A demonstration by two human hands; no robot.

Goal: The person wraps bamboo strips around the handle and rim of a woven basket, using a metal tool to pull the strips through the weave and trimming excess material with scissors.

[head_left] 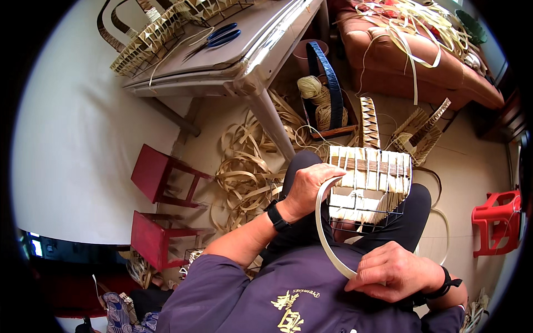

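Observation:
A partly woven basket (383,180) with a dark wire frame rests on my lap, its braided handle (369,123) pointing away from me. Pale strips wrap much of the frame, and a brown band runs across the upper part. At the basket's left edge, my left hand (311,187) is closed on a pale flat weaving strip (321,222), its fingertips against the wires. From there the strip bows down in a loop toward my body. My right hand (388,271) pinches the strip's lower part near my shirt front. More strip curves out on the right side.
Coiled tan strips (244,177) cover the floor at left, near two red stools (152,175). Blue-handled scissors (222,36) lie on the table (244,66). A basket with yarn balls (327,111) stands ahead. Strips heap on a sofa (427,83); a red plastic stool (494,222) is at right.

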